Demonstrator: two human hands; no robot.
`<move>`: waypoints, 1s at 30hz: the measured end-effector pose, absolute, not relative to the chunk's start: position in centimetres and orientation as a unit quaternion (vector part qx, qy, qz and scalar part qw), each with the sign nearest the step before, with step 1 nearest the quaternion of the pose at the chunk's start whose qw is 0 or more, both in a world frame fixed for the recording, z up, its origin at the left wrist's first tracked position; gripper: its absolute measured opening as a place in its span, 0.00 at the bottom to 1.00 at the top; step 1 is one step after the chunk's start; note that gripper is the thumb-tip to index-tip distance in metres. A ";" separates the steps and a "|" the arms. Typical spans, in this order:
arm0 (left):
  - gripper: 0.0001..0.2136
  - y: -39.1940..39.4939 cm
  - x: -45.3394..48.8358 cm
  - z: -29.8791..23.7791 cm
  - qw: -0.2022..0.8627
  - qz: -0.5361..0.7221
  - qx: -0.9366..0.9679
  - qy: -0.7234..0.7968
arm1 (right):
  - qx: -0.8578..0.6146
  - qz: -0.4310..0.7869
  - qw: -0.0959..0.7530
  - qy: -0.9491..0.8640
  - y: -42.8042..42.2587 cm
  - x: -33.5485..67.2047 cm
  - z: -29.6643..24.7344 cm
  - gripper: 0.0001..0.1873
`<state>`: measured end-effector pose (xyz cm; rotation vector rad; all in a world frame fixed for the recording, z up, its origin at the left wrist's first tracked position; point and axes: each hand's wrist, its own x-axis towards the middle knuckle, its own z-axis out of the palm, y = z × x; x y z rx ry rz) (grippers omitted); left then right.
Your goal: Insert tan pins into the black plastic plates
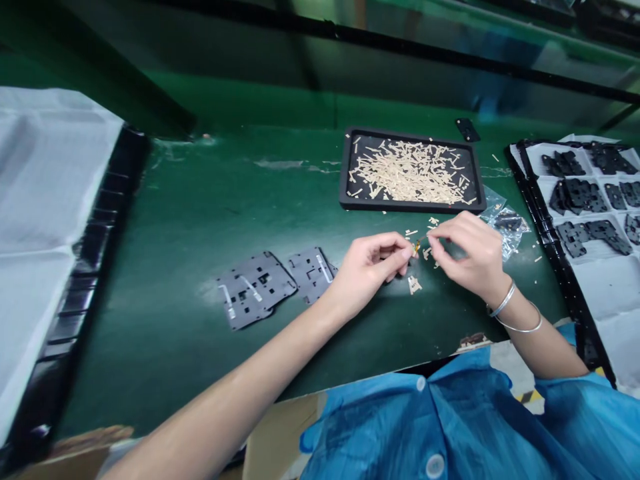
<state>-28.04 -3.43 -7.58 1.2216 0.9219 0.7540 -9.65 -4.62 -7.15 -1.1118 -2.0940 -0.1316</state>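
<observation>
On the near side of a black tray (415, 208) of pale strips (410, 173), the left hand (373, 267) pinches a tiny amber piece (417, 247) in its grip; beside it, the right hand (470, 253) has a narrow grip, contents unclear. Gray plates (257, 293) lie leftward on the green table (175, 220).

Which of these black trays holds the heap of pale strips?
The middle tray, beyond the right hand, holds the pale strips; the left tray shows white lining, the right tray dark parts.
</observation>
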 end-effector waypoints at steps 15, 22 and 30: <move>0.12 -3.6 -27.5 -8.3 0.717 0.379 0.427 0.400 | -0.428 -0.018 0.388 -0.816 -5.3 -10.7 -7.5 0.02; 0.09 -3.6 -27.5 -8.0 0.651 0.374 0.516 0.412 | -0.427 -0.024 0.415 -0.803 -5.5 -10.9 -7.6 0.04; 0.10 -3.9 -27.7 -7.7 0.571 0.365 0.599 0.427 | -0.434 -0.037 0.421 -0.795 -5.4 -11.0 -7.8 0.04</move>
